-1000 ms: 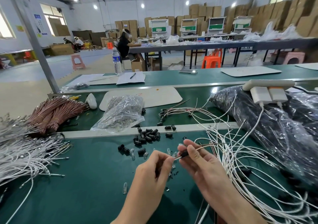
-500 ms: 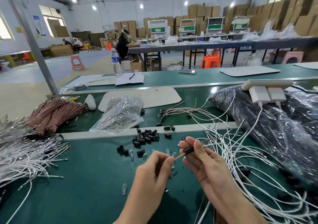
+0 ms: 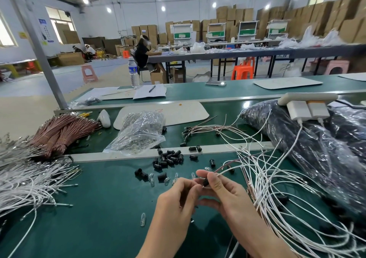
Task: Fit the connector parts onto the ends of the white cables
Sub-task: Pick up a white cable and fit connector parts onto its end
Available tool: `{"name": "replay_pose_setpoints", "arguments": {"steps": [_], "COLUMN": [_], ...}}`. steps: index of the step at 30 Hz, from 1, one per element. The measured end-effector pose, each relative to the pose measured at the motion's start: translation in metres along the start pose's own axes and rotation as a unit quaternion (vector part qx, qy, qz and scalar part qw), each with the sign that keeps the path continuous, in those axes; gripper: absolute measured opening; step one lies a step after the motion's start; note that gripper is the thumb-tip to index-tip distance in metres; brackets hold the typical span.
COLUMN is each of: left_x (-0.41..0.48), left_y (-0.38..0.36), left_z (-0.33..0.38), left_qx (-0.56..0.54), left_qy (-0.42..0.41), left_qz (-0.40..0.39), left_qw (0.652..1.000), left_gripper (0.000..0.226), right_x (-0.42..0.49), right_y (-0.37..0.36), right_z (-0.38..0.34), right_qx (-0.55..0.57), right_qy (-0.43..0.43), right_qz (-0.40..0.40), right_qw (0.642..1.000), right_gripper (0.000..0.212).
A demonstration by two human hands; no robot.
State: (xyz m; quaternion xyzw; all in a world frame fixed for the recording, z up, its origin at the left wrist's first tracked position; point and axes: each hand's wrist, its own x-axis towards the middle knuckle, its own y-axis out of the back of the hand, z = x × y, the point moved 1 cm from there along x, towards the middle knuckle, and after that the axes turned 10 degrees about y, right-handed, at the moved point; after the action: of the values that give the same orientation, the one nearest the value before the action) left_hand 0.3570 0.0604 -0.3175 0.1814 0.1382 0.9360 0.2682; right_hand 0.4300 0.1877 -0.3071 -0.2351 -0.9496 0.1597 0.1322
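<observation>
Your right hand (image 3: 227,195) pinches the small black cylindrical connector cap (image 3: 206,182) above the green desk (image 3: 103,208); your left hand (image 3: 177,197) pinches the thin white cable (image 3: 224,173) at its end, touching the cap; the cable trails rightward.

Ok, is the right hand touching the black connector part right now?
Touching. The head view shows the right hand pinching the black connector part between thumb and forefinger, with no gap visible.
</observation>
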Motion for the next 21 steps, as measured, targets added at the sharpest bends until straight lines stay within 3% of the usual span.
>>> {"name": "replay_pose_setpoints", "arguments": {"steps": [5, 10, 15, 21], "left_x": [0.0001, 0.0009, 0.0014, 0.0063], "left_y": [-0.0011, -0.0020, -0.0040, -0.0013], "left_z": [0.0015, 0.0073, 0.0078, 0.0065], "left_qx": [-0.018, -0.110, -0.195, -0.252], "left_qy": [0.018, 0.058, 0.099, 0.144], "left_qz": [0.005, 0.001, -0.025, -0.036], "left_qw": [1.000, 0.992, 0.975, 0.956], "left_gripper": [0.013, 0.018, 0.015, 0.029], "right_x": [-0.0018, -0.0018, -0.0019, -0.0001], "right_y": [-0.0018, -0.0006, 0.0013, 0.0028], "right_z": [0.0017, 0.0009, -0.0016, -0.0019], "right_qx": [-0.019, -0.044, -0.022, 0.005], "right_qy": [0.004, 0.036, 0.042, 0.035], "right_qz": [-0.022, -0.001, 0.032, 0.052], "right_qw": [1.000, 0.998, 0.998, 0.998], "right_gripper": [0.031, 0.025, 0.027, 0.036]}}
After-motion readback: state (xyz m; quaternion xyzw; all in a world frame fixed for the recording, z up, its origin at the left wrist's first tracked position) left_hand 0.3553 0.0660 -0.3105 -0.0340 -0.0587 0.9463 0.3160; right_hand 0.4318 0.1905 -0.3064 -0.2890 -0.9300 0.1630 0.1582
